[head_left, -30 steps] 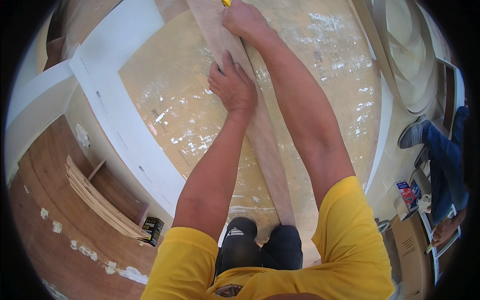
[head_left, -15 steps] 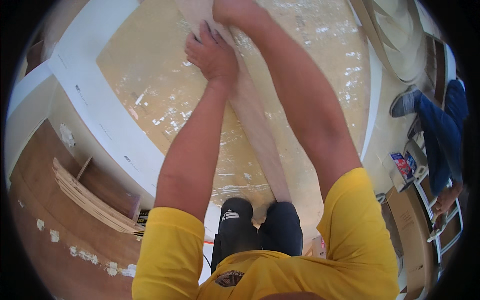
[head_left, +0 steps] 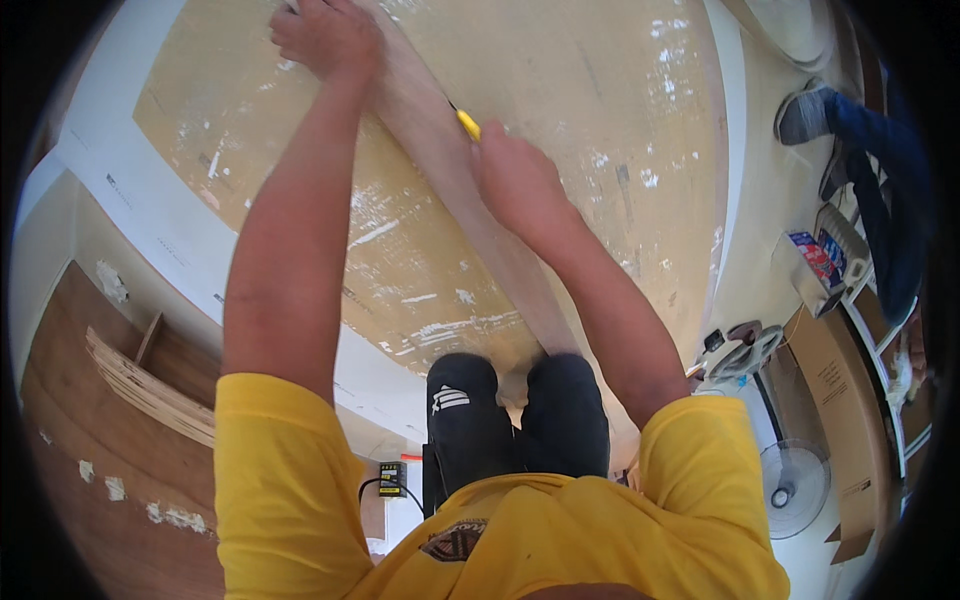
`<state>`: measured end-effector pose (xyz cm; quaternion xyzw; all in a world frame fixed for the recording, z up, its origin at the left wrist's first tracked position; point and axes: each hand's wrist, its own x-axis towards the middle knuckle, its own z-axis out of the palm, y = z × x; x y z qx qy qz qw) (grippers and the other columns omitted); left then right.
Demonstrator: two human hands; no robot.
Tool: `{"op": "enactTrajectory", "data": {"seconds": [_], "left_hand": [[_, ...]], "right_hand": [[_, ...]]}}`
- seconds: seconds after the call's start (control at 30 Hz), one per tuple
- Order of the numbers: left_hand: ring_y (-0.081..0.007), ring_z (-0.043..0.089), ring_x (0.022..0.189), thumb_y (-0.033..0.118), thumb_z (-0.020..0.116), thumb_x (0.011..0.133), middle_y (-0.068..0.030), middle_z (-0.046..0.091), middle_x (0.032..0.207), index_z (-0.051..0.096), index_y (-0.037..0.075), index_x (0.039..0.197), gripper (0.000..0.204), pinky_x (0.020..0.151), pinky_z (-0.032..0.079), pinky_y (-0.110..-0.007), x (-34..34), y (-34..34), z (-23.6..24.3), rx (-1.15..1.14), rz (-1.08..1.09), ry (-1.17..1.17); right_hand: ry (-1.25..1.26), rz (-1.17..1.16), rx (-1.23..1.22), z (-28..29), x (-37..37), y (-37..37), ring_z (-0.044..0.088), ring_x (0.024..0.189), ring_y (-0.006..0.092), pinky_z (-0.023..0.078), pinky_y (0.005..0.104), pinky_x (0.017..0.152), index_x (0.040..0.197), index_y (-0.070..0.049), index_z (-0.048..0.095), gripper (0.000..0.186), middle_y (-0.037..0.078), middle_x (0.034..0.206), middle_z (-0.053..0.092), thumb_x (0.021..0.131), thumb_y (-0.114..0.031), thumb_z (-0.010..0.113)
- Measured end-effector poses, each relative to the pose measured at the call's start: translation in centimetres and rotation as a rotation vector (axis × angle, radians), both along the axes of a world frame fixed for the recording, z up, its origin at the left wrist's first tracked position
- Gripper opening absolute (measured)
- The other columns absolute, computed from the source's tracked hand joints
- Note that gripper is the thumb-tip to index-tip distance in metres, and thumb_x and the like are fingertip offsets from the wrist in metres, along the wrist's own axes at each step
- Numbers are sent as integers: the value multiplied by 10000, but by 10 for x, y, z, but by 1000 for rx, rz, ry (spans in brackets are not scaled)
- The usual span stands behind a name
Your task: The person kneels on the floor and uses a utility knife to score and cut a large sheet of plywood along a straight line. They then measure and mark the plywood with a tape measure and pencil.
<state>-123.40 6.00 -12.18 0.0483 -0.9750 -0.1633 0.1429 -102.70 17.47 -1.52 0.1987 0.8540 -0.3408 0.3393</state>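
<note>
A long thin light-wood strip [head_left: 420, 120] runs diagonally over a scuffed tan board [head_left: 640, 230] under me. My left hand [head_left: 328, 38] rests on the strip near its far end at the top, fingers apart and slightly bent, holding nothing that I can see. My right hand [head_left: 520, 185] grips a yellow utility knife [head_left: 467, 125], its tip down at the strip's right edge. The knife's grip is partly hidden by my fingers. My knees [head_left: 462, 400] are at the strip's near end.
At right are a co-worker's shoe and legs [head_left: 870, 150], a printed box [head_left: 812, 262], a fan [head_left: 790, 485] and cardboard [head_left: 835, 410]. A ladder-like metal frame [head_left: 875, 340] stands beside them. At left are white sheeting [head_left: 135, 190] and plywood pieces [head_left: 145, 385]; a small black box [head_left: 392, 480] is behind me.
My right hand has drawn the yellow knife down along the strip toward my body. My left hand has moved up and left in the picture, and the view has shifted.
</note>
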Motion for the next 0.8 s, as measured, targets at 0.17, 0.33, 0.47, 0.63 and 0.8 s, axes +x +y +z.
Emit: {"op": "enactTrajectory", "data": {"seconds": [0.17, 0.33, 0.47, 0.63, 0.8], "left_hand": [[-401, 525, 1140, 275, 502, 1001, -242, 551, 1228, 577, 117, 1359, 399, 993, 423, -492, -3, 0, 0, -30, -8, 5], [-410, 504, 1164, 326, 494, 986, -262, 532, 1251, 565, 129, 1360, 429, 1008, 401, -499, -8, -9, -10, -16, -20, -57], [-412, 457, 1172, 377, 509, 942, -267, 486, 1266, 562, 190, 1356, 457, 987, 384, -534, -8, -14, -8, -55, -107, -130], [-410, 495, 1149, 364, 488, 973, -259, 517, 1263, 538, 206, 1388, 447, 969, 413, -530, -3, 0, 3, 14, 22, -105], [-411, 497, 1148, 322, 484, 991, -249, 527, 1245, 536, 180, 1387, 424, 973, 409, -531, -2, 4, 11, -1, 11, -178]], "right_hand": [[-195, -13, 41, 10, 119, 3, 652, 760, 471, 507, 567, 693, 1039, 12, 476, 272, 256, 797, 666, 1005, -257, 488], [-276, -42, 72, 22, 229, 2, 643, 682, 466, 507, 553, 613, 1004, -9, 465, 231, 245, 735, 655, 994, -232, 525], [-345, -90, -9, 29, 261, 18, 659, 792, 452, 503, 554, 707, 1004, 11, 525, 255, 272, 794, 657, 981, -242, 542], [-144, -359, -39, 24, 213, 91, 633, 810, 475, 484, 529, 703, 975, 0, 607, 270, 286, 817, 644, 926, -265, 621], [554, -410, 730, -49, 96, 226, 639, 881, 415, 493, 491, 759, 1042, -17, 642, 270, 241, 943, 650, 893, -242, 657]]}}
